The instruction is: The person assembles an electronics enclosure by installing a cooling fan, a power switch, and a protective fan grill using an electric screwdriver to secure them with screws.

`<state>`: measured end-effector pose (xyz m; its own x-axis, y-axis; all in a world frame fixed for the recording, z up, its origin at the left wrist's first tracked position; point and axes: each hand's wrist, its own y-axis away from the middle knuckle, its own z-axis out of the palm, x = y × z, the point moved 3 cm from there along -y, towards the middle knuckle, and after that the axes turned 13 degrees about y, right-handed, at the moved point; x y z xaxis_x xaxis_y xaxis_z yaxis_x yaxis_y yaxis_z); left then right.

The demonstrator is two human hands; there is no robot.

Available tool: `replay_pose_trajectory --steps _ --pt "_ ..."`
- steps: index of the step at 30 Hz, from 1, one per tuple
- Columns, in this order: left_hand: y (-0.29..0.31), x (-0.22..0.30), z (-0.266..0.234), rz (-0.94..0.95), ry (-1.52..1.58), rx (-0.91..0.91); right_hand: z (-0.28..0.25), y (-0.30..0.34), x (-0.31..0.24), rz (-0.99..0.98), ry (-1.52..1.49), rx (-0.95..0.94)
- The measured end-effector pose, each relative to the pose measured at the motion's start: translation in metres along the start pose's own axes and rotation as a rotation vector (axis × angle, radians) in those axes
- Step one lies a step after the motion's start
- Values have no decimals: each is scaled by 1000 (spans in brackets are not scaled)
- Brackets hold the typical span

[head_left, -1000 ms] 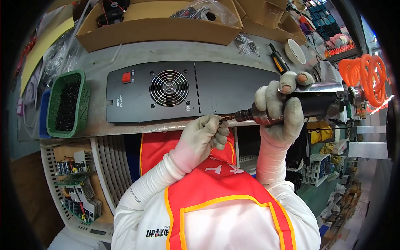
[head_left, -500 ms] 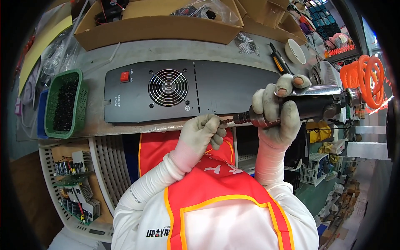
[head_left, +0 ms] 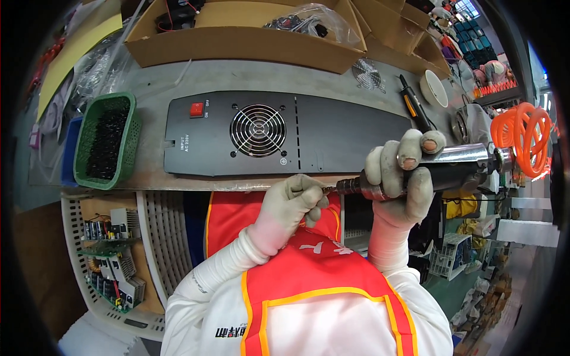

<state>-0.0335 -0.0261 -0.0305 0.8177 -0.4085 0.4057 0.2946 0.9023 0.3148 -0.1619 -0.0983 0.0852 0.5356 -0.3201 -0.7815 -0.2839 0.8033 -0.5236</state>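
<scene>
My right hand (head_left: 399,178), in a white glove with some fingertips bare, wraps round a black and silver air screwdriver (head_left: 460,155) lying sideways, its nose pointing left. My left hand (head_left: 292,204), also gloved, is closed in a pinch at the tip of the screwdriver's bit (head_left: 330,189). Whatever sits between those fingertips is too small to make out. Both hands are at the near edge of the bench. Just beyond them lies a long dark grey metal panel (head_left: 350,132) with a round wire fan grille (head_left: 257,130) and a red rocker switch (head_left: 196,110).
At the left, a green basket (head_left: 128,148) holds many small black screws. Cardboard boxes (head_left: 237,54) line the back. A loose fan grille (head_left: 368,76), a black-and-orange tool (head_left: 414,104) and a white bowl (head_left: 434,89) lie back right. Circuit boards fill a white crate (head_left: 89,291) lower left.
The scene has shifted right and slightly down in the picture. Both hands keep their grips, with the left fingertips still at the bit, and sit a little farther from the panel.
</scene>
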Motion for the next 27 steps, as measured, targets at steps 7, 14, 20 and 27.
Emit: replay_pose_trajectory --steps 7,14,20,27 --pt "45 98 -5 952 -2133 292 -2 -12 5 -54 74 0" --pt "30 127 -17 687 -2225 536 3 -16 31 87 126 54" --pt "24 130 -18 690 -2149 515 6 -19 41 112 201 53" --pt "20 126 -21 728 -2140 487 5 -19 39 119 273 57"
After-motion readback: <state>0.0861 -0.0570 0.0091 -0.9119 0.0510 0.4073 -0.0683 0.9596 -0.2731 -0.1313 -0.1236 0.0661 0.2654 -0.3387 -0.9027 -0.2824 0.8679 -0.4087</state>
